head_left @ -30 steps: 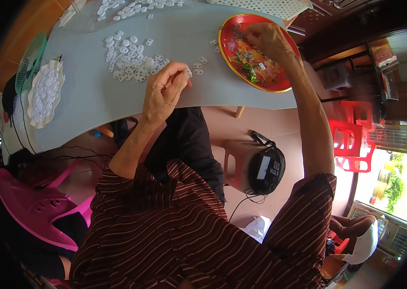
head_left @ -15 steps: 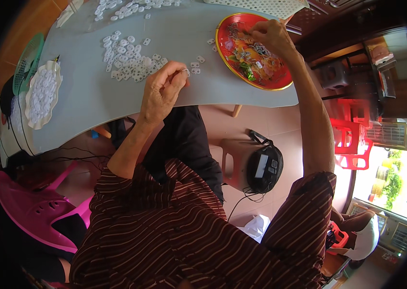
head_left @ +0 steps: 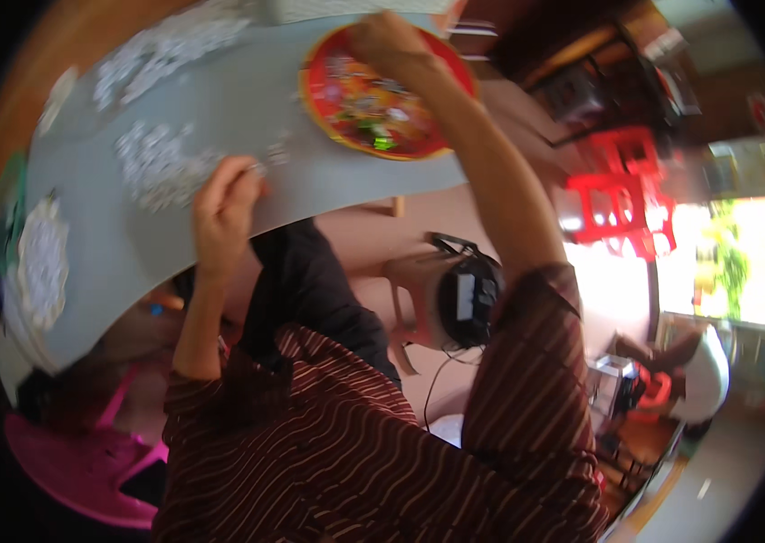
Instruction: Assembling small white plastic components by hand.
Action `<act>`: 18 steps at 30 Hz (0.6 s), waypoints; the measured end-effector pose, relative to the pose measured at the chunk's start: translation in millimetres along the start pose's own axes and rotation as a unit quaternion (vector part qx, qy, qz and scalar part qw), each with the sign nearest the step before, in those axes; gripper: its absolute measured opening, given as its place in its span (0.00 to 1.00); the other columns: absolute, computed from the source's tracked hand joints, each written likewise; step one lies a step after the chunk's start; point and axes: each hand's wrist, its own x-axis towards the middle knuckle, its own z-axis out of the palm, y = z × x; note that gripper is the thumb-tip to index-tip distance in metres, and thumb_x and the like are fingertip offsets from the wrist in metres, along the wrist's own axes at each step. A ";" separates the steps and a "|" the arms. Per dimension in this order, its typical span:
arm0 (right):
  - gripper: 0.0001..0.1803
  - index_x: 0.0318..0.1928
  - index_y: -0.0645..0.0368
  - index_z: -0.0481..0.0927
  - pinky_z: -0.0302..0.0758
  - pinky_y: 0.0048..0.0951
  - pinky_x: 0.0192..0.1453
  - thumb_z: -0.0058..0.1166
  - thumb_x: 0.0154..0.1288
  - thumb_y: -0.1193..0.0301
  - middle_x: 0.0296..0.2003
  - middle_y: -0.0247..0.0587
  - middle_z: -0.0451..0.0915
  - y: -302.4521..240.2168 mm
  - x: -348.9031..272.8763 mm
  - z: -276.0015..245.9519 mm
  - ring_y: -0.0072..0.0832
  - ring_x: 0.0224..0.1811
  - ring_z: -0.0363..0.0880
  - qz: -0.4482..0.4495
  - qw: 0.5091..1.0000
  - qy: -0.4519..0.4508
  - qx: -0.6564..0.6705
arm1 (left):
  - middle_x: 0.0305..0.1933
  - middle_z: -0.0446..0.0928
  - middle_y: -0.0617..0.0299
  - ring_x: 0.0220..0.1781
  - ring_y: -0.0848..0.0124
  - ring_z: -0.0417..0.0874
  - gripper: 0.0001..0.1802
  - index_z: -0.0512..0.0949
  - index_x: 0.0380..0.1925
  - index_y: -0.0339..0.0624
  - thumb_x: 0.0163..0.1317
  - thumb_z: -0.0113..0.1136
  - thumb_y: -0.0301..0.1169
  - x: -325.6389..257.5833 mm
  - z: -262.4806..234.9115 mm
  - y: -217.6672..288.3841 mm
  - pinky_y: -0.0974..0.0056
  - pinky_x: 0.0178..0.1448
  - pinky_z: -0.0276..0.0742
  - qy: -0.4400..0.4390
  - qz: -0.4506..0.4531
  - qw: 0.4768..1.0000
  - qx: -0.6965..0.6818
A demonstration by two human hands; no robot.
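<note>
Resting at the near edge of the grey table (head_left: 219, 100), left hand (head_left: 224, 204): fingers curled, tips pinched narrow at a few small white pieces (head_left: 267, 163); motion blur hides whether a piece is actually gripped

Right hand (head_left: 387, 41): arm stretched out to 12 o'clock, hand lying over the far rim of the red round tray (head_left: 378, 95); fingers bent downward, whether they hold anything cannot be told

Red round tray: on the table at 12 o'clock, yellow-edged, carrying mixed small coloured bits, one green bit near its nearer side

Heap of white pieces (head_left: 156, 163): loose on the table at 10 o'clock, just beside the left hand's fingertips, touching or nearly so

Second heap of white pieces (head_left: 161, 50): farther off at 11 o'clock, well apart from both hands

Pale round dish (head_left: 38, 267): at 9 o'clock on the table's left end, filled with white pieces, a green item (head_left: 9, 204) just beyond it

Below the table: pink plastic chair (head_left: 84, 462) at 7 o'clock, black device (head_left: 468, 299) with trailing cable near centre, red stools (head_left: 622, 195) at 2 o'clock

Whole view blurred
</note>
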 end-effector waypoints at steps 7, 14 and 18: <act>0.10 0.37 0.55 0.84 0.80 0.38 0.43 0.57 0.54 0.67 0.36 0.45 0.83 -20.2 17.1 -13.7 0.38 0.44 0.82 0.192 0.964 0.009 0.185 | 0.28 0.71 0.66 0.33 0.78 0.71 0.08 0.75 0.34 0.34 0.65 0.50 0.28 -3.2 0.2 -9.3 0.73 0.41 0.67 -0.021 -0.065 0.993 -0.100; 0.14 0.35 0.58 0.84 0.80 0.38 0.42 0.60 0.50 0.63 0.35 0.49 0.82 -21.4 -16.1 -29.5 0.43 0.39 0.83 0.263 0.916 0.056 0.297 | 0.34 0.74 0.64 0.36 0.76 0.72 0.11 0.76 0.40 0.32 0.64 0.52 0.29 -0.8 -5.7 -10.1 0.71 0.45 0.69 -0.022 -0.059 0.996 -0.060; 0.17 0.30 0.62 0.83 0.80 0.38 0.39 0.62 0.43 0.60 0.29 0.53 0.81 -30.4 -5.2 -23.8 0.43 0.33 0.83 0.268 0.896 0.041 0.350 | 0.33 0.75 0.63 0.35 0.75 0.74 0.12 0.76 0.38 0.32 0.63 0.53 0.31 -3.7 -5.2 -6.3 0.70 0.43 0.71 -0.001 -0.080 0.996 -0.028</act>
